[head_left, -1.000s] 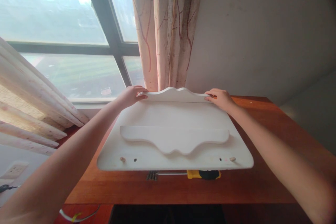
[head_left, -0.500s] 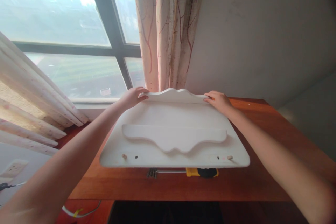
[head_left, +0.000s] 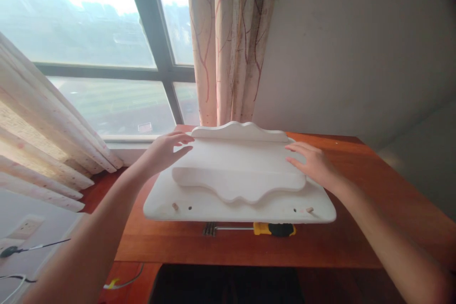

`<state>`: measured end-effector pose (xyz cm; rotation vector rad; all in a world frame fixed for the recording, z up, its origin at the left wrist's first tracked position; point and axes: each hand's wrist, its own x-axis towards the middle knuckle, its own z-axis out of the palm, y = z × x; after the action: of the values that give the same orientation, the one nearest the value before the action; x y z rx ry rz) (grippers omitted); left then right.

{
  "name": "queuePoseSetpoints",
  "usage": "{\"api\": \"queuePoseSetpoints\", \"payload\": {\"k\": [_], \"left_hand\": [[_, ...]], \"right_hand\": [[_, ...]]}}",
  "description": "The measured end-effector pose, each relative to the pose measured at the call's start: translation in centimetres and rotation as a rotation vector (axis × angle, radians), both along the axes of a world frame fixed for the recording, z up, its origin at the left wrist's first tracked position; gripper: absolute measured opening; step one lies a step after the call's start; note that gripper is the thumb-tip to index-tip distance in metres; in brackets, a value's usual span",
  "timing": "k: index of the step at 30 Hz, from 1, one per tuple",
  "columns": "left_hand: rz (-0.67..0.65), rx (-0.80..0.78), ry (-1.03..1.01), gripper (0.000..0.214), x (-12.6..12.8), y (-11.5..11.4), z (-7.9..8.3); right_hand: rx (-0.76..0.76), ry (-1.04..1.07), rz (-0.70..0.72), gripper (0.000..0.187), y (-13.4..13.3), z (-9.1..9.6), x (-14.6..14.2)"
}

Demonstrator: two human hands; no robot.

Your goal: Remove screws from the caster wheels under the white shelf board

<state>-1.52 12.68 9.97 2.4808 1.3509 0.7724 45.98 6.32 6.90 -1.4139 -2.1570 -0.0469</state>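
Observation:
A white board (head_left: 235,154) with rounded corners lies on the wooden table. Along its far edge a white wavy-edged panel (head_left: 239,132) stands upright. A second wavy panel (head_left: 238,184) lies flat nearer to me, its curved edge towards me. Two wooden dowels (head_left: 175,206) and two dark holes show near the board's front edge. My left hand (head_left: 167,151) hovers by the upright panel's left end, fingers apart and holding nothing. By its right end my right hand (head_left: 310,160) is likewise open, thumb and fingers spread over the board.
On the wooden table (head_left: 249,251), a yellow and black screwdriver (head_left: 274,229) lies in front of the board beside several dark screws (head_left: 209,229). Behind are a window and a patterned curtain (head_left: 235,47). Cables and a wall socket (head_left: 26,228) are at lower left.
Both hands have let go of the upright panel's ends and drawn back towards me, fingers opening. The panel remains standing. The view has shifted slightly.

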Motion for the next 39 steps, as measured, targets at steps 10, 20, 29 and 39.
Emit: {"api": "queuePoseSetpoints", "payload": {"k": [10, 20, 29, 39], "left_hand": [[-0.08, 0.103, 0.117, 0.024, 0.3, -7.6, -0.7], [-0.138, 0.247, 0.214, 0.021, 0.2, -8.6, -1.3], [-0.116, 0.354, 0.324, 0.021, 0.7, -8.5, -1.2], [-0.038, 0.345, 0.344, 0.027, 1.0, -8.9, -0.8]], "right_hand": [[0.075, -0.094, 0.107, 0.022, -7.5, -1.1, -0.2], [0.072, -0.172, 0.096, 0.028, -8.9, -0.8, -1.2], [0.143, -0.25, 0.09, 0.019, -8.5, -0.6, -1.5], [0.154, -0.267, 0.088, 0.017, -8.4, -0.1, -1.7]]}}
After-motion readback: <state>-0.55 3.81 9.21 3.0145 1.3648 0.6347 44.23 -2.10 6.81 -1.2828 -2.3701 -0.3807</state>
